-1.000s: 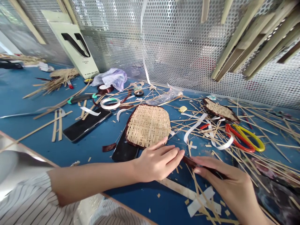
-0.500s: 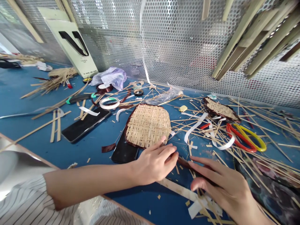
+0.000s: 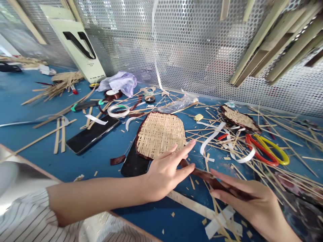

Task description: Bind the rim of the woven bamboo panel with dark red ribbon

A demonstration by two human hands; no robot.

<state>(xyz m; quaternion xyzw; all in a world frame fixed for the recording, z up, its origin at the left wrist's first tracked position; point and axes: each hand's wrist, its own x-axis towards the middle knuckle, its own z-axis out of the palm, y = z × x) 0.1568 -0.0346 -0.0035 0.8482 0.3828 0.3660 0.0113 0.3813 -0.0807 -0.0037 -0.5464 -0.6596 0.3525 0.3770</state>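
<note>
Bamboo mats x2, hands x2

From where I stood, the left hand had a lane of blue workbench at its six o'clock, running below the forearm, dotted with bamboo chips and crossed by a pale wooden strip. At its twelve o'clock, the woven bamboo panel stood in the way, with a black phone at the panel's lower edge. Around the right hand, loose bamboo splints crowded three o'clock, and red and yellow plastic loops sat at one o'clock. A dark strip lay between the hands. Farther out at twelve o'clock, a perforated metal screen closed off the bench.
</note>
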